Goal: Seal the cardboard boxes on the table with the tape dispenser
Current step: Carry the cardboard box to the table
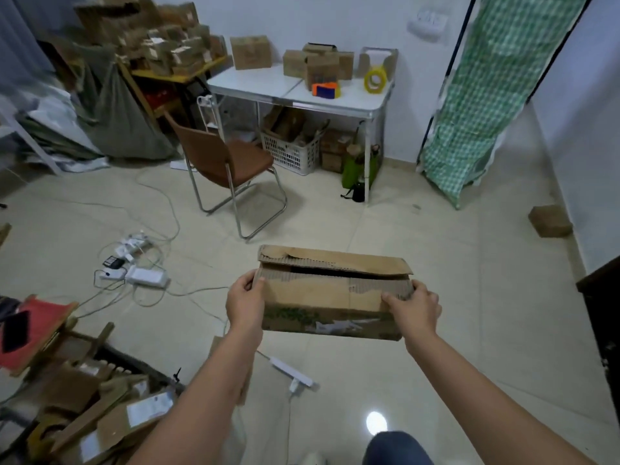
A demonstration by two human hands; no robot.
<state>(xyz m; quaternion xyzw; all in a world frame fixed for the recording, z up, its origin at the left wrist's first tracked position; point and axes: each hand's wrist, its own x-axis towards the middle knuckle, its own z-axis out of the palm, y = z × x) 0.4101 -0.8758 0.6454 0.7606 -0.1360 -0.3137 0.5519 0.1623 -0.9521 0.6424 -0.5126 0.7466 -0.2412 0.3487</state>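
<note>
1. The left hand (pixel 245 302) and right hand (pixel 414 305) each grasp one end of a worn cardboard box (pixel 332 297), thumbs over the top edge and fingers curled around the sides. It is carried in the air above the floor, near the person, probably so it stays level on the way to the table.

2. The white folding table (pixel 268 82) stands far across the room against the wall. It looks like the workplace, since the sealing gear sits there.

3. A brown chair (pixel 228 162) stands on the near side of the table, toward its left, turned sideways, so the path to the table's right part seems the freer one.

4. The carried box has loose top flaps, torn and with a dark gap between them, so it is not yet sealed. A two-ended hold probably keeps it from sagging.

5. Small boxes (pixel 315 65) cluster on the far table top, with one more (pixel 251 52) to their left; whether they are taped is too small to tell.

6. The orange and blue tape dispenser (pixel 325 89) lies at the table's near edge, within easy reach of anyone standing there.

7. A yellow tape roll (pixel 374 80) stands on edge just right of it, likely a spare.
</note>
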